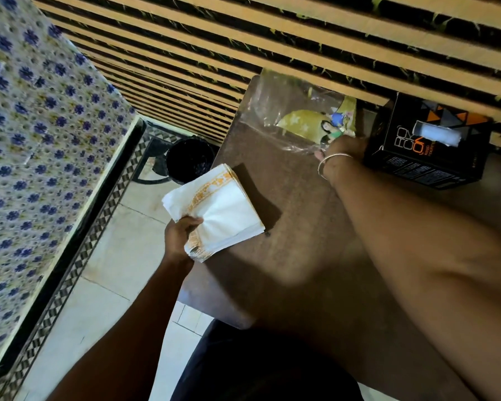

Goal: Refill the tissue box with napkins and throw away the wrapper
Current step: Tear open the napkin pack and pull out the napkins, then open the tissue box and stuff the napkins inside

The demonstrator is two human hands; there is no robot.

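My left hand [181,231] grips a thick stack of white napkins [220,209] with an orange border, held over the left edge of the brown table [287,227]. My right hand [343,149], a bangle on its wrist, reaches across the table and pinches the clear plastic wrapper [295,117] with a yellow-green printed label. The wrapper lies flat and looks empty. A black tissue box [425,151] with orange print stands at the table's far right, a white tissue poking from its top slot.
A black waste bin [190,160] stands on the tiled floor just left of the table, below a slatted wooden wall [272,39]. A surface with a blue flower pattern [41,140] fills the left side.
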